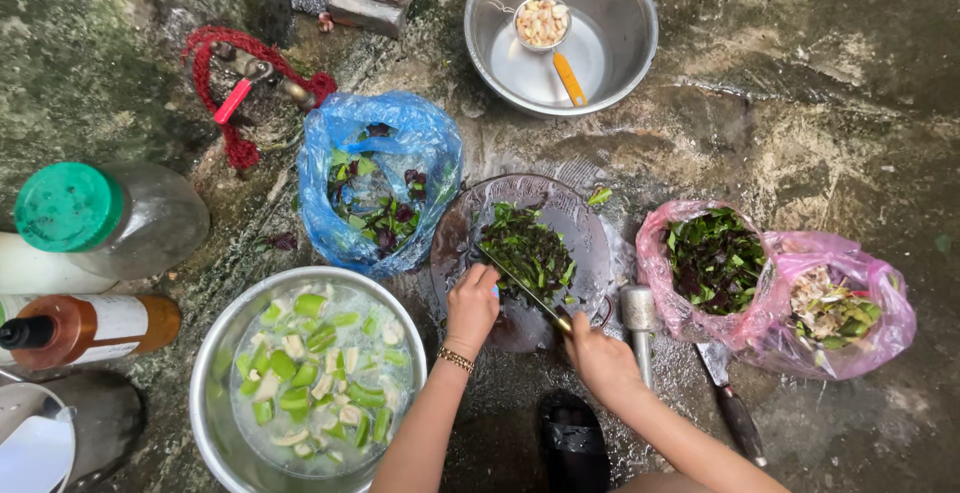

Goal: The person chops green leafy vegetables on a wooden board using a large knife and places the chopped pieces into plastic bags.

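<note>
Wet concrete floor, stained and mossy. Round board at centre, chopped greens heaped on it. Left hand curled against the heap at 7 o'clock. Right hand at 5 o'clock, fingers wrapped round a knife. Basin of green slices at 8 o'clock.

Two bare forearms are seen without sleeves. A thin gold chain bracelet is worn at the left wrist; nothing is worn on the right.
</note>
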